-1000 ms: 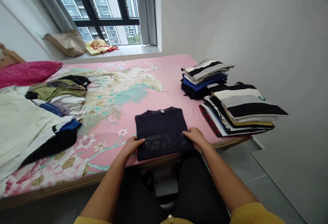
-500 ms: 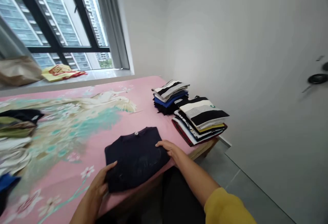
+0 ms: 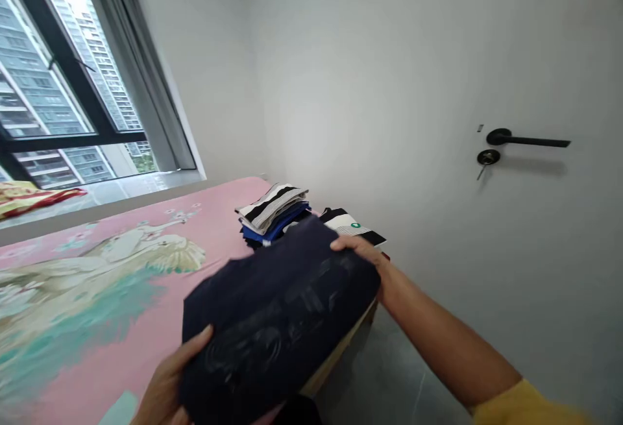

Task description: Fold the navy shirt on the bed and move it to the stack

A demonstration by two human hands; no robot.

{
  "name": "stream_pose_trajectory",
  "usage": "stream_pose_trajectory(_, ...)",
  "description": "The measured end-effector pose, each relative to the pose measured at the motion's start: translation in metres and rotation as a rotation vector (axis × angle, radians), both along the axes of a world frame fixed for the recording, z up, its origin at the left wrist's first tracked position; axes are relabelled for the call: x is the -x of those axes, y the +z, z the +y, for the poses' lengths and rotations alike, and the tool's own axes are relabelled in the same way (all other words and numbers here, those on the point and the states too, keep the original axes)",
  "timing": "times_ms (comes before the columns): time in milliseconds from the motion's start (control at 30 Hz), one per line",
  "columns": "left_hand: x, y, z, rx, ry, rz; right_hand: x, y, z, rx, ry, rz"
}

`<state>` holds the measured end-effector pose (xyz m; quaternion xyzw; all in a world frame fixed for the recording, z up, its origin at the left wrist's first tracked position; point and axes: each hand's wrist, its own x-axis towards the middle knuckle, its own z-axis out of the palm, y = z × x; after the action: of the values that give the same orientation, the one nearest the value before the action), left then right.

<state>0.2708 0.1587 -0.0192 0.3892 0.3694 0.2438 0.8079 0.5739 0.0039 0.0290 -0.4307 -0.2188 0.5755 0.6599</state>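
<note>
A folded dark navy shirt [image 3: 272, 308] is held up in front of me, its faded print facing me. My left hand [image 3: 170, 373] grips its lower left edge, thumb on top and fingers underneath. At its right side my right hand [image 3: 363, 256] pinches the cloth, thumb over the front and the other fingers hidden behind. Just beyond the shirt stands a stack of folded clothes [image 3: 272, 207] with a striped one on top and blue below. Beside it a second stack, topped by a black-and-white striped shirt [image 3: 348, 222], is partly covered by the navy shirt.
The bed [image 3: 121, 334] has a pink sheet with a peacock and flower pattern. At right is a white door with a black handle [image 3: 530, 141] and a key in its lock. A window with a grey curtain [image 3: 141, 68] is at left, a yellow-red bag [image 3: 29, 199] on its sill.
The navy shirt has been lifted off the bed and carried right, toward the stacks, in both hands. My view has turned right, bringing the door handle fully into sight.
</note>
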Motion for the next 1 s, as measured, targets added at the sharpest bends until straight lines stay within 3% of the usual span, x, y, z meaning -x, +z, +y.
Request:
stream_pose_trajectory(100,-0.090,0.062,-0.001,-0.010,-0.078,-0.138,-0.076,0.038,-0.010,-0.096,-0.062,-0.066)
stream_pose_trajectory(167,-0.145,0.088,-0.001,-0.049,-0.120,-0.217,-0.126,0.051,-0.009,-0.162,-0.108,-0.145)
stream_pose_trajectory(200,-0.170,0.094,0.000,-0.071,-0.140,-0.247,-0.149,0.053,-0.007,-0.189,-0.129,-0.186)
stream_pose_trajectory(233,-0.193,0.095,0.001,-0.094,-0.155,-0.268,-0.172,0.051,-0.004,-0.202,-0.144,-0.225)
stream_pose_trajectory(300,-0.233,0.083,0.006,-0.139,-0.168,-0.278,-0.211,0.035,0.003,-0.156,-0.173,-0.301)
stream_pose_trajectory(400,-0.271,0.040,0.013,-0.172,-0.148,-0.159,-0.249,-0.010,0.009,0.092,-0.200,-0.399)
stream_pose_trajectory(500,-0.278,-0.008,0.014,-0.105,-0.157,0.050,-0.262,-0.061,0.007,0.267,-0.206,-0.427)
stream_pose_trajectory(600,-0.266,-0.034,0.007,-0.070,-0.209,0.136,-0.261,-0.092,0.004,0.307,-0.223,-0.452)
stream_pose_trajectory(667,-0.257,-0.036,0.000,-0.096,-0.254,0.171,-0.260,-0.096,0.004,0.335,-0.244,-0.506)
stream_pose_trajectory(867,-0.248,-0.025,-0.024,-0.291,-0.379,0.237,-0.258,-0.084,-0.004,0.586,-0.439,-0.869)
stream_pose_trajectory(933,-0.238,-0.031,-0.038,-0.342,-0.367,0.250,-0.245,-0.084,-0.018,0.688,-0.519,-1.014)
stream_pose_trajectory(1000,-0.216,-0.047,-0.057,-0.339,-0.376,0.250,-0.220,-0.088,-0.029,0.762,-0.576,-1.153)
